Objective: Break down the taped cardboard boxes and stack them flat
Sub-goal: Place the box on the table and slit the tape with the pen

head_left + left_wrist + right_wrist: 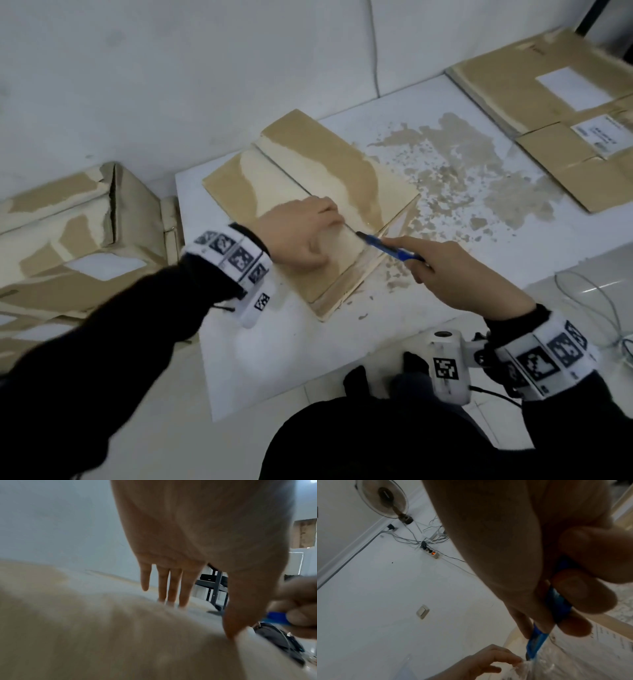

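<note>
Only the right wrist view showed clear tape bunched at the blue utility knife (537,643) gripped in the right hand (455,270). The flat tan cardboard box (308,205), patchily peeled, lay on the white table (274,359) under the left hand (301,233), fingers extended and pressing.

The scene is viewed from above by the head camera, facing down at the flattened cardboard box (308,192). From each wrist the palm is seen very closely; the blue utility knife (537,643) is apparently shared by all views
</note>
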A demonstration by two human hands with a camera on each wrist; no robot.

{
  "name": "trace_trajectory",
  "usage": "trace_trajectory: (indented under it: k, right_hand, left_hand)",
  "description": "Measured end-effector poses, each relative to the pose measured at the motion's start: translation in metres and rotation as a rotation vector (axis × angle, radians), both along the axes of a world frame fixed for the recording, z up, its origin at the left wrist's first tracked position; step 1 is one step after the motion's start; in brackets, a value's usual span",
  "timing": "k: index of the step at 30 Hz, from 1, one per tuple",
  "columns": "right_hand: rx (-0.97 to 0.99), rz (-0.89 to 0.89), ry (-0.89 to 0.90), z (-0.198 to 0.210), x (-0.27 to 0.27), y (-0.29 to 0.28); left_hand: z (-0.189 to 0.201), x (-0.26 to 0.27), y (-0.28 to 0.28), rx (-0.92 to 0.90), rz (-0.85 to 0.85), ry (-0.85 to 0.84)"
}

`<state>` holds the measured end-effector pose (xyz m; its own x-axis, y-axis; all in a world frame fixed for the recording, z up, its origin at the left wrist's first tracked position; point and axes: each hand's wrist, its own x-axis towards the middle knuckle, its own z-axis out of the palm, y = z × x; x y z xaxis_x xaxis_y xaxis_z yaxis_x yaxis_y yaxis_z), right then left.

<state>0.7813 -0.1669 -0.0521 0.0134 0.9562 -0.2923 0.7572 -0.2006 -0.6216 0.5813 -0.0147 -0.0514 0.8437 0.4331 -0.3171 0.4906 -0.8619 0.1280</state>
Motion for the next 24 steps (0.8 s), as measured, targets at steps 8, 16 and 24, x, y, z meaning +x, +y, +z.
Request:
trace_trajectory:
  k: [8,16,24]
  right_hand:
    - [0.038,-0.047,0.026,-0.01,0.003,-0.003]
    - [0.069,0.001,0.16,-0.018,0.008,-0.002]
    - [-0.091,0.134,0.285,-0.013,0.026,-0.001]
  left_hand:
    - [0.015,0.046,0.02,0.133,-0.232,0.363]
    - [0.012,0.035,0.018,-0.062,-0.103,0.227]
    - [0.017,0.033,0.015,-0.053,-0.074,0.201]
